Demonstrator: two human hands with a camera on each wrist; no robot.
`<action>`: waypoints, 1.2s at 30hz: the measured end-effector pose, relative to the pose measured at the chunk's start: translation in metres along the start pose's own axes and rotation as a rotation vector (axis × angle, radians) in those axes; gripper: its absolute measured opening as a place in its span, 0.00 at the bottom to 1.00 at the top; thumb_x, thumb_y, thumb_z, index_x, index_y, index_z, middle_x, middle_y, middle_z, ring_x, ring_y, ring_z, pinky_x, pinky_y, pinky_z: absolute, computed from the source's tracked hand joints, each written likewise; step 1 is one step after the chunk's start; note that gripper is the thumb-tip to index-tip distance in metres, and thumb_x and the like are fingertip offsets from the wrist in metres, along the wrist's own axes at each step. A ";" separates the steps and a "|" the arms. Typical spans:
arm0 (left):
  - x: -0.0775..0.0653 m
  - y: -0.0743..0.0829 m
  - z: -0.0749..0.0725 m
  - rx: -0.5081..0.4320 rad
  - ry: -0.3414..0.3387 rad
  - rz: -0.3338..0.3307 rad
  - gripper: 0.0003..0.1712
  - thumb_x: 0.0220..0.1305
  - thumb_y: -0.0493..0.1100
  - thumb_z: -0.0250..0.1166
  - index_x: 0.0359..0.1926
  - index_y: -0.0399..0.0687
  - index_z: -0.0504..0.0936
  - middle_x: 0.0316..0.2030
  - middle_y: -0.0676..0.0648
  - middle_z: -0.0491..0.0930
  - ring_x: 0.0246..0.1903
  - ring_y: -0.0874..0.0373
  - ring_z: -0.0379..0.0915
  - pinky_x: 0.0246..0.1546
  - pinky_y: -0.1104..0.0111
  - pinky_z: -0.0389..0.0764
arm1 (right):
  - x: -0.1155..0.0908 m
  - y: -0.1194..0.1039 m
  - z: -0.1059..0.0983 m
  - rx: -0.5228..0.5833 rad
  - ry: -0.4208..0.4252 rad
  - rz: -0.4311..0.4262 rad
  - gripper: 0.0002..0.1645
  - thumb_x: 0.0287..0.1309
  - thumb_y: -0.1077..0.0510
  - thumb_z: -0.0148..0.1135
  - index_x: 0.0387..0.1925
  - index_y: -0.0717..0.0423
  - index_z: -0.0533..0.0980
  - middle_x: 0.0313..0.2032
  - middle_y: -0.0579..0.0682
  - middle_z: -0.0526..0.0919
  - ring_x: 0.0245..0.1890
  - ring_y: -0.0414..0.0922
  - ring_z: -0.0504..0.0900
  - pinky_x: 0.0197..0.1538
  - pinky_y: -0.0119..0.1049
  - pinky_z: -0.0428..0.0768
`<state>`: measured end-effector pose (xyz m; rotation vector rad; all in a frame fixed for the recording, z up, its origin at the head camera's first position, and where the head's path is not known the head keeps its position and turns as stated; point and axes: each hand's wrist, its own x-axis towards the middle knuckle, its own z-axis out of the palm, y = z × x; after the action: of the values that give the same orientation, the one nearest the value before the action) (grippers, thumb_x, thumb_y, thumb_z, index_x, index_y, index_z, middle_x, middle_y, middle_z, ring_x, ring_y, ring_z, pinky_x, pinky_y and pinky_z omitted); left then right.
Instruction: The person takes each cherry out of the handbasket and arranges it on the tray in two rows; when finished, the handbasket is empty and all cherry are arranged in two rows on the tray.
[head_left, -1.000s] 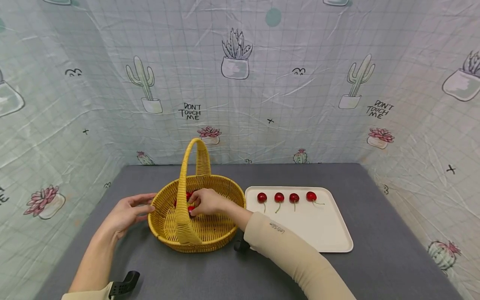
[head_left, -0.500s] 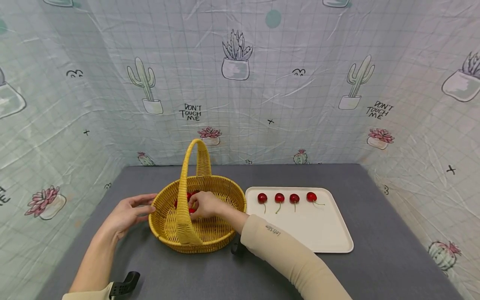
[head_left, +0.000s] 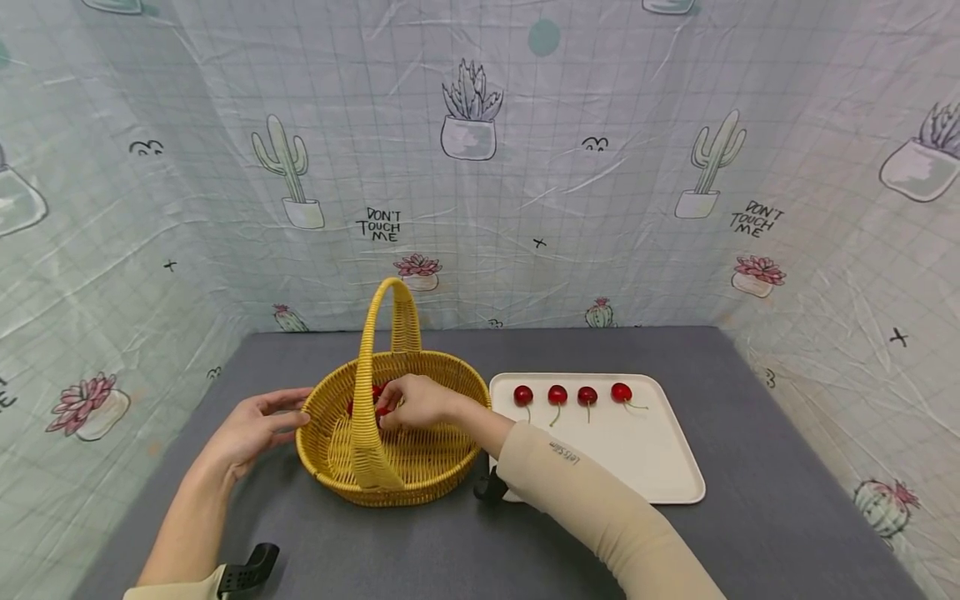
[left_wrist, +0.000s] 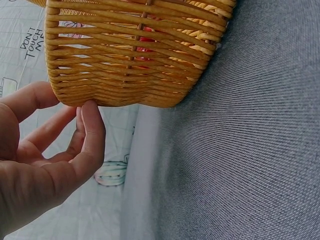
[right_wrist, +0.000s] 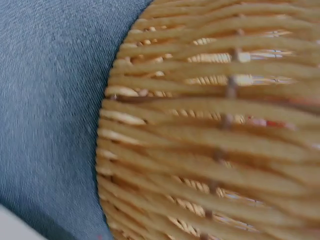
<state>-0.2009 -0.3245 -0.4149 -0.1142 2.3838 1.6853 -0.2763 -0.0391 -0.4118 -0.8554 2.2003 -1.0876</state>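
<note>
A yellow wicker basket [head_left: 442, 482] with a tall arched handle stands left of centre on the table. Inside it, my right hand [head_left: 422, 402] reaches in from the right and pinches a red cherry [head_left: 382, 415] between thumb and fingertips, beside the handle. Another red cherry [head_left: 377, 391] shows behind the handle, and the handle partly hides others. My left hand [head_left: 251, 427] rests its fingertips and thumb against the basket's left end. In the left wrist view, the thumb [left_wrist: 91, 125] touches the wicker wall. The right wrist view shows mostly wicker wall [right_wrist: 165, 135], with the right hand hidden.
A white rectangular tray [head_left: 637, 467] lies to the basket's right, its near left corner below my right sleeve [head_left: 592, 492]. Several stemmed cherries [head_left: 557, 395] stand in a row along its far side. A patterned cloth [head_left: 480, 200] hangs behind the grey table [head_left: 360, 558].
The right forearm dipped, then came back up slightly and to the right, while its fingers stay at the cherry in the basket. Left hand, basket and tray keep their places.
</note>
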 end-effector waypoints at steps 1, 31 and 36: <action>0.000 0.000 0.000 0.001 -0.002 0.003 0.37 0.72 0.41 0.66 0.75 0.33 0.64 0.65 0.33 0.69 0.50 0.67 0.76 0.53 0.59 0.83 | 0.000 -0.001 -0.001 0.013 -0.003 -0.011 0.08 0.68 0.59 0.67 0.47 0.56 0.81 0.38 0.46 0.81 0.34 0.43 0.82 0.36 0.33 0.83; 0.000 0.000 -0.002 -0.003 -0.006 0.012 0.37 0.72 0.41 0.66 0.75 0.33 0.64 0.66 0.34 0.69 0.50 0.68 0.76 0.54 0.59 0.82 | -0.059 0.019 -0.059 0.223 0.079 -0.096 0.19 0.68 0.62 0.66 0.59 0.58 0.80 0.52 0.51 0.83 0.50 0.57 0.85 0.56 0.57 0.82; 0.001 -0.001 -0.001 -0.007 -0.010 0.009 0.37 0.72 0.41 0.66 0.76 0.33 0.63 0.66 0.33 0.69 0.50 0.67 0.76 0.54 0.59 0.83 | -0.071 0.025 -0.064 0.237 0.110 -0.100 0.18 0.65 0.62 0.69 0.56 0.57 0.82 0.50 0.50 0.85 0.51 0.50 0.84 0.57 0.55 0.82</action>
<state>-0.2016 -0.3262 -0.4159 -0.0960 2.3749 1.6944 -0.2815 0.0566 -0.3857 -0.8238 2.0788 -1.4417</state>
